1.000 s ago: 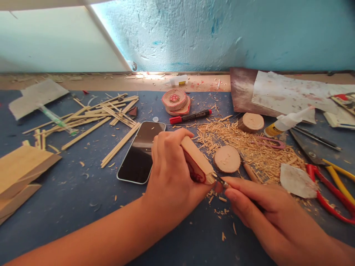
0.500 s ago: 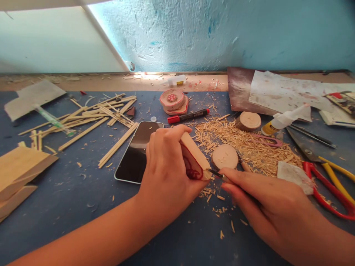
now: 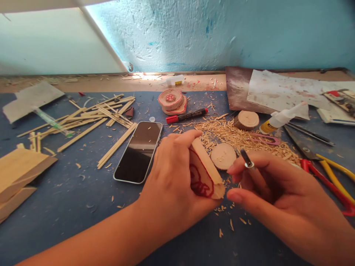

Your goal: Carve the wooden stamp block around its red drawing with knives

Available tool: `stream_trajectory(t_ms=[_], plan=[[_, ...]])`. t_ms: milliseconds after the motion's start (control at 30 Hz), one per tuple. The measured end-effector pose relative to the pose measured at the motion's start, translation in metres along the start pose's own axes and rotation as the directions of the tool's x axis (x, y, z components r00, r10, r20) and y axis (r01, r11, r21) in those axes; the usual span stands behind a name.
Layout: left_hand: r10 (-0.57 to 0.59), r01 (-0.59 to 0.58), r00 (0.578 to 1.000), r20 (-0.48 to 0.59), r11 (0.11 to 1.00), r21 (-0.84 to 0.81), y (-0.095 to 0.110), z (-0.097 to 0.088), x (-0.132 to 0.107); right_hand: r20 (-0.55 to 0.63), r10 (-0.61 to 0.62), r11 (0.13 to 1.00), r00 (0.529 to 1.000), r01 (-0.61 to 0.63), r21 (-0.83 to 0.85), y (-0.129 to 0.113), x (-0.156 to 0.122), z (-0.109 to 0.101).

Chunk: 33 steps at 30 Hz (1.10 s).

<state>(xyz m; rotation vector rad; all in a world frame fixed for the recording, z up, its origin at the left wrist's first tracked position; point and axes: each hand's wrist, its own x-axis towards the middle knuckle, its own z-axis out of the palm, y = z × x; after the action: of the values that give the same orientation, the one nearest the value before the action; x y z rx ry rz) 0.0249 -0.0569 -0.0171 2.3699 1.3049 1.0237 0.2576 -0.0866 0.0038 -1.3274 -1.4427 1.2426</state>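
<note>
My left hand (image 3: 173, 171) is wrapped round a pale wooden block (image 3: 208, 166) with a red drawn pattern on its face; the block stands tilted, its cut lower corner toward my right hand. In my right hand (image 3: 280, 195) lies a carving tool (image 3: 248, 162) with a dark metal tip and a wooden handle, the tip pointing up and away from the block. Thumb and index finger of that hand are spread apart, while the handle rests against the other fingers. Just behind the block is a round wood slice (image 3: 223, 156), with wood shavings (image 3: 235, 135) around it.
A phone (image 3: 138, 151) lies left of my left hand, beside thin wooden sticks (image 3: 91, 118). Behind are a red marker (image 3: 187, 116) and stacked wood discs (image 3: 170, 99). To the right stand a glue bottle (image 3: 280, 118) and large snips (image 3: 327, 173). Wooden boards (image 3: 22, 170) lie far left.
The carving tool has left the block's corner, and its tip has swung upward in my right hand. My left hand and the block have shifted slightly right and nearer to me.
</note>
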Motion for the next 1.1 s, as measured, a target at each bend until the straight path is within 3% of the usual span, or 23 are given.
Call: stream_trajectory(t_ms=[167,300,400,533,700,900,1100], plan=[[-0.015,0.018,0.999,0.052,0.998,-0.065,0.006,0.0,-0.005,0.101,-0.191,0.963,0.976,0.206,-0.173,-0.002,0.004,-0.001],[-0.13,0.144,0.986,0.101,0.979,-0.146,0.003,-0.001,-0.002,0.183,-0.236,0.937,0.954,0.274,-0.216,-0.005,0.001,-0.005],[-0.23,0.237,0.971,0.059,0.957,-0.166,-0.002,-0.003,0.004,0.217,-0.146,0.959,0.965,0.192,-0.208,-0.005,-0.003,-0.009],[-0.249,0.238,0.967,-0.052,0.959,-0.156,-0.009,-0.004,0.009,0.265,0.011,0.976,0.964,0.047,-0.213,-0.005,-0.008,-0.014],[-0.162,0.151,0.978,-0.133,0.984,-0.092,-0.015,-0.005,0.008,0.281,-0.01,0.933,0.96,0.11,-0.343,-0.009,-0.009,-0.013],[-0.119,0.107,0.983,-0.14,0.99,-0.091,-0.017,-0.004,0.006,0.262,-0.119,0.932,0.958,0.199,-0.304,-0.007,-0.007,-0.009],[-0.097,0.09,0.983,-0.153,0.995,-0.054,-0.016,-0.006,0.007,0.252,-0.008,0.966,0.968,0.073,-0.249,-0.007,-0.01,-0.004]])
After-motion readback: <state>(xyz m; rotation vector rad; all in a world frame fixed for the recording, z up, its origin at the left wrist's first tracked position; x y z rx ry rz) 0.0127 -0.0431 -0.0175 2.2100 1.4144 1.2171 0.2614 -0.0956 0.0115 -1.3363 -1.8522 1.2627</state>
